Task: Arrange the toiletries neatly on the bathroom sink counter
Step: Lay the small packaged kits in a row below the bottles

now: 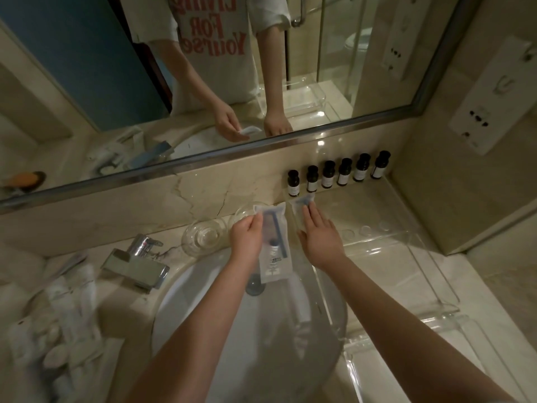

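My left hand (246, 237) pinches a clear packet (272, 242) holding a blue razor and a small white tube, lifted above the sink basin. To its right, my right hand (319, 235) lies flat with straight fingers on a second clear razor packet (302, 205) on the counter. Behind that packet, several small dark bottles (337, 175) with white labels stand in a row against the marble wall. More white wrapped toiletries (64, 312) lie piled on the counter at the left.
A white round sink basin (203, 309) fills the front middle, with a chrome tap (136, 263) at its left. Glass dishes (203, 235) sit behind the basin. A clear acrylic tray (406, 257) occupies the right counter. A mirror spans the back wall.
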`<control>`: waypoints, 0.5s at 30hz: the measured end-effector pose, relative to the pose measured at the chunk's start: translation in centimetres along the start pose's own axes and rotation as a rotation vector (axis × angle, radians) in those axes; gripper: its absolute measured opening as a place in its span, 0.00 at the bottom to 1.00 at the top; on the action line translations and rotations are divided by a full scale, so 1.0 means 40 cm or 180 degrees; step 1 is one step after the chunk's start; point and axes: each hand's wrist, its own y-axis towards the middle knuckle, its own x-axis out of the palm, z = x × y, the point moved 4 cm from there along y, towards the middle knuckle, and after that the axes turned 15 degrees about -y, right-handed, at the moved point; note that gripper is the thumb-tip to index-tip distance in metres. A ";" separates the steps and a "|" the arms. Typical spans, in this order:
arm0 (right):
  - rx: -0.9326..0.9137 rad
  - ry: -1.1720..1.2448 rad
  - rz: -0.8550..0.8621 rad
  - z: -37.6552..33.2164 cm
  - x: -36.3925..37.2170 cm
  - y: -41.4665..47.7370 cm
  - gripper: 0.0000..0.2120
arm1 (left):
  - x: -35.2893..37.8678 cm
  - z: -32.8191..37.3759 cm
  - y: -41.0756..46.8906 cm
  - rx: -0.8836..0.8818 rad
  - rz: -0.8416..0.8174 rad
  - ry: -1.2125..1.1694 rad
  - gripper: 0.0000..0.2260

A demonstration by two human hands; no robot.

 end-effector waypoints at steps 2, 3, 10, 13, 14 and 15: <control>-0.0017 0.0182 0.0202 0.001 -0.029 -0.008 0.27 | 0.008 0.009 0.002 -0.0053 0.0042 -0.0095 0.11; -0.0030 0.0309 0.0536 0.005 -0.053 -0.021 0.25 | 0.015 0.015 0.002 -0.0081 0.0051 -0.0179 0.10; 0.0175 0.3269 0.0365 0.045 -0.140 -0.112 0.05 | 0.151 0.080 -0.011 -0.0212 -0.0027 -0.0691 0.14; 0.0524 0.3612 0.0405 0.088 -0.131 -0.110 0.01 | 0.213 0.095 -0.018 -0.0193 -0.0193 -0.0715 0.12; 0.0708 0.3656 0.0407 0.107 -0.127 -0.106 0.01 | 0.224 0.092 -0.016 -0.0207 -0.0295 -0.0681 0.12; 0.0883 0.3628 0.0395 0.128 -0.121 -0.102 0.01 | 0.231 0.085 -0.012 -0.0229 -0.0433 -0.0599 0.12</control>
